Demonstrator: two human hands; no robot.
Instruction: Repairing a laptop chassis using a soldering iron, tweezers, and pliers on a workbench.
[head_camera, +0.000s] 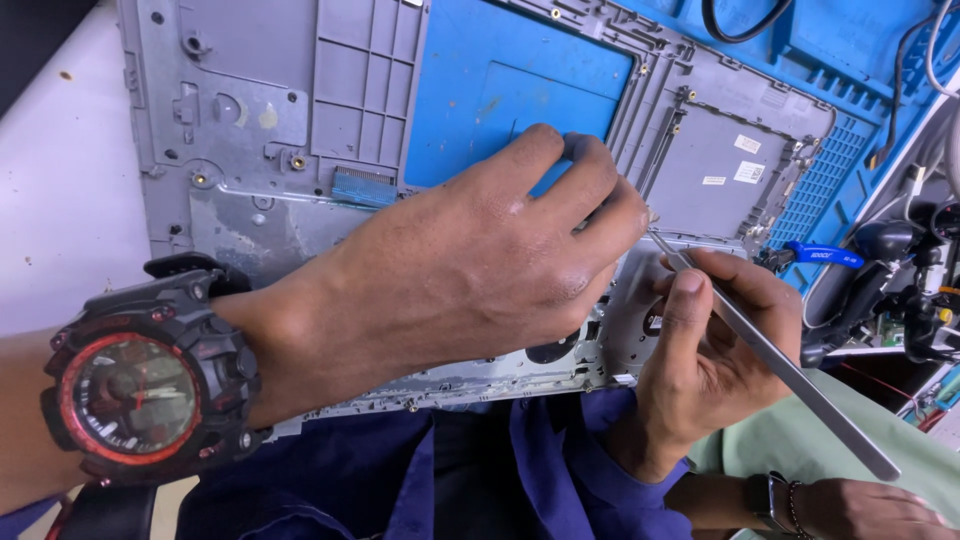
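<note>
A grey laptop frame (250, 110) lies in front of me on a blue work mat (500, 90). My left hand (480, 270), with a black and red watch (140, 390) on its wrist, lies across the frame. Its fingers curl down over the frame's inner edge and the fingertips are hidden. My right hand (710, 350) grips a long flat metal pry tool (790, 375). The tool's thin tip meets the frame just beside my left knuckles.
A small blue ribbon connector (362, 187) sits on the frame left of my hand. A blue-handled tool (825, 256) and black cables and gear (900, 290) crowd the right side. Another person's hand (850, 505), with a watch and bracelet, rests at the bottom right.
</note>
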